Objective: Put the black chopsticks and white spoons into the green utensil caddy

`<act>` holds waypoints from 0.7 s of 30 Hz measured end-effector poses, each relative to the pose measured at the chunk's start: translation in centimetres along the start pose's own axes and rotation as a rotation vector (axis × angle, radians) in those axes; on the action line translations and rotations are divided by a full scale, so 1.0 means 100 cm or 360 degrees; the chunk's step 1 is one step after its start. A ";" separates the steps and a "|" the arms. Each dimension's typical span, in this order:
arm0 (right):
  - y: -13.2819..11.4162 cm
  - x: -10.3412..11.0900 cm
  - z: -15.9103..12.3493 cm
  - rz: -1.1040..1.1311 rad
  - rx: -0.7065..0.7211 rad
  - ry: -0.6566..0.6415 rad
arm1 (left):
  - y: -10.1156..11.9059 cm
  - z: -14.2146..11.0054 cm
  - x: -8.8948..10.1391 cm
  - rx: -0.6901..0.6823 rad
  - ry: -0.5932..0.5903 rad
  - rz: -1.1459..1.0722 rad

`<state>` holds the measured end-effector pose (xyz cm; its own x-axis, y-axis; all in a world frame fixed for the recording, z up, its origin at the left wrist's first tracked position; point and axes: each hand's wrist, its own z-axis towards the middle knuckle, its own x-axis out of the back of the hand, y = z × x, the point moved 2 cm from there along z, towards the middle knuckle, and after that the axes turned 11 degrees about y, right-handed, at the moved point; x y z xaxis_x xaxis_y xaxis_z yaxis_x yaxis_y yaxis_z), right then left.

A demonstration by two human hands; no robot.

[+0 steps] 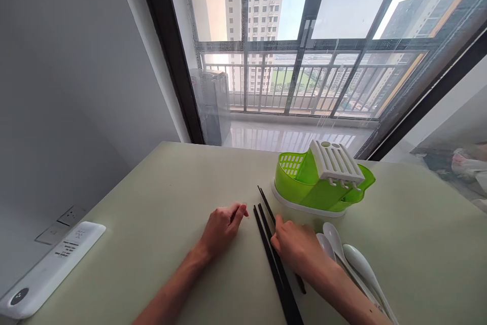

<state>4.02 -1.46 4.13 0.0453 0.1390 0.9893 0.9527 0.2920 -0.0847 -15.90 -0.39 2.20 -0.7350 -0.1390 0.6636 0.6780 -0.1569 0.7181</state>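
Note:
My right hand (pixel 294 245) is closed on a thin pair of black chopsticks (pixel 267 204). Their tips point toward the window, and their other ends show below the hand. Just left of them, more black chopsticks (pixel 274 270) lie on the table, running to the bottom of the view. My left hand (pixel 223 224) rests on the table left of the chopsticks, its fingers curled in with nothing visible in them. Several white spoons (pixel 361 264) lie to the right, partly behind my right wrist. Beyond my right hand stands a green utensil holder (pixel 300 190) with a white slotted top (pixel 337 161).
The pale green table (pixel 182 183) reaches back to a glass door and window (pixel 266 92). At the left edge lies a long white device (pixel 57 266) with a round dark button, by a wall socket (pixel 70 216). Small hooks hang from the holder's front.

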 end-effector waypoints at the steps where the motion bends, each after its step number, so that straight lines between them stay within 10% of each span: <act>1: 0.000 0.003 0.001 0.0006 -0.0015 -0.0014 | 0.000 0.000 0.000 0.0005 -0.0006 -0.0011; 6: -0.005 0.033 0.006 0.0127 -0.0068 0.0063 | -0.001 0.002 0.001 0.0122 -0.0005 -0.0247; 14: -0.027 0.080 0.031 0.1017 0.0265 0.0854 | -0.001 0.008 0.011 0.0119 0.0031 -0.0772; 21: -0.035 0.081 0.046 0.1168 0.0363 0.0727 | -0.001 0.004 0.004 0.0099 0.0308 -0.0561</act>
<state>-0.33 3.04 11.86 0.7818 -0.0111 0.6234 0.5558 0.4654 -0.6888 -16.25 -0.01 2.54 -0.9057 -0.2694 0.3273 0.3791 -0.1693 0.9097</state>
